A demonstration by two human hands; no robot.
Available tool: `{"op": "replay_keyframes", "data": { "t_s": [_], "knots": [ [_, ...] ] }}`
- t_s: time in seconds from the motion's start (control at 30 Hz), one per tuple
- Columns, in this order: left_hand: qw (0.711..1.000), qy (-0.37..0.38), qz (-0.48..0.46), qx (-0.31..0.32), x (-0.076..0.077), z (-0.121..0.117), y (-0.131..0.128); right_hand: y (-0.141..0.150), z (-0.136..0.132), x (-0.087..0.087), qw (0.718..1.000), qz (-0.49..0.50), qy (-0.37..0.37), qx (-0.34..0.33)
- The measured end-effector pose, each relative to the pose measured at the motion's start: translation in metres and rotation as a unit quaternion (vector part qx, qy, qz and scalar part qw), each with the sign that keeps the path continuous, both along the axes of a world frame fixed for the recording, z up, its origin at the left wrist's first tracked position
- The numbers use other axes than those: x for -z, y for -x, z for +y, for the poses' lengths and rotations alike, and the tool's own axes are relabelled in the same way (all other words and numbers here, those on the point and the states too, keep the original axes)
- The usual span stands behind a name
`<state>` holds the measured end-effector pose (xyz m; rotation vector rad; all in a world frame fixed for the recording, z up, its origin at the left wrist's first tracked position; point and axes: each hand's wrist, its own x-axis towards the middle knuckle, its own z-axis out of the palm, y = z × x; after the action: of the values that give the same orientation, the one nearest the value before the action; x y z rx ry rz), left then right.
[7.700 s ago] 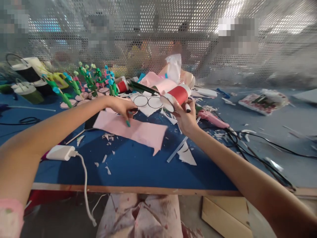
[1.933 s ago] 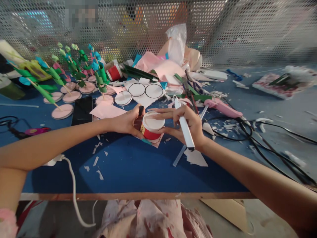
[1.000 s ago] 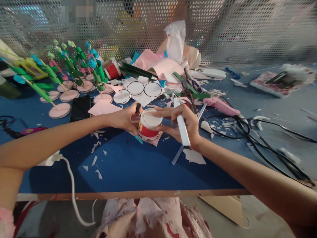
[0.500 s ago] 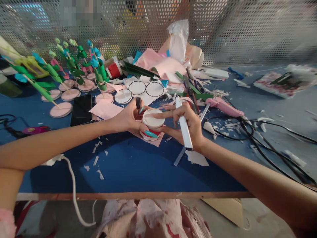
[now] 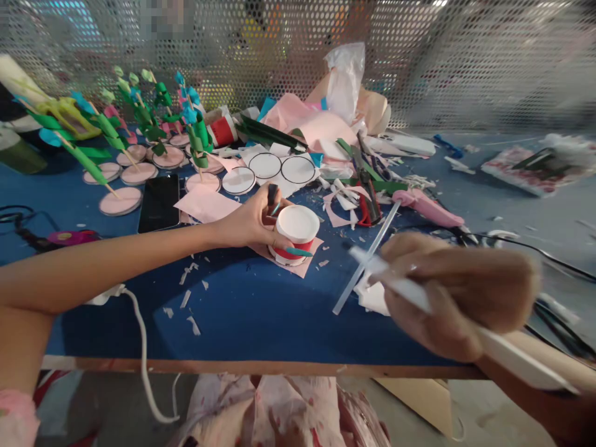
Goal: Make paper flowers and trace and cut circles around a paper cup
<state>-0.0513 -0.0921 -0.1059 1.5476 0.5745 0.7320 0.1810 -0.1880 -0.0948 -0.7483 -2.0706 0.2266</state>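
Observation:
My left hand (image 5: pixel 263 220) is wrapped round a red-and-white cup (image 5: pixel 298 225) that looks upturned, its pale round end facing up. The cup stands on a piece of pink paper (image 5: pixel 305 266) on the blue table. A black pen cap (image 5: pixel 272 194) sticks up between the fingers of the same hand. My right hand (image 5: pixel 447 292), blurred by motion, grips a white marker (image 5: pixel 410 292) with its dark tip pointing left toward the cup. Near that tip lie a clear glue stick (image 5: pixel 356 282) and a white paper scrap (image 5: pixel 372 295).
Several pink discs with green paper-wrapped sticks (image 5: pixel 120 202) stand at left beside a black phone (image 5: pixel 159 202). White circles outlined in black (image 5: pixel 264 165) lie behind the cup. A pink glue gun (image 5: pixel 431 208), red-handled tool (image 5: pixel 369 205), cables and paper scraps spread to the right.
My right hand has left the cup and moved right and nearer to me, swinging the marker so its tip points left. My left hand stays round the cup.

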Motion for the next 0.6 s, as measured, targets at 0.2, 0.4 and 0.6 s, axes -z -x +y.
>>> {"op": "replay_keyframes", "data": {
  "t_s": [0.2,0.4,0.6],
  "knots": [
    [1.000,-0.019,0.006,-0.004,0.000,0.000,-0.001,0.036,0.012,0.012,0.970,-0.101,-0.140,-0.169],
    [0.998,-0.065,0.008,-0.006,0.003,0.004,0.000,0.043,0.022,0.021,0.953,-0.196,-0.196,-0.126],
    [0.999,-0.047,0.009,-0.003,0.004,0.003,0.000,0.049,0.025,0.026,0.953,-0.219,-0.177,-0.114]
  ]
}}
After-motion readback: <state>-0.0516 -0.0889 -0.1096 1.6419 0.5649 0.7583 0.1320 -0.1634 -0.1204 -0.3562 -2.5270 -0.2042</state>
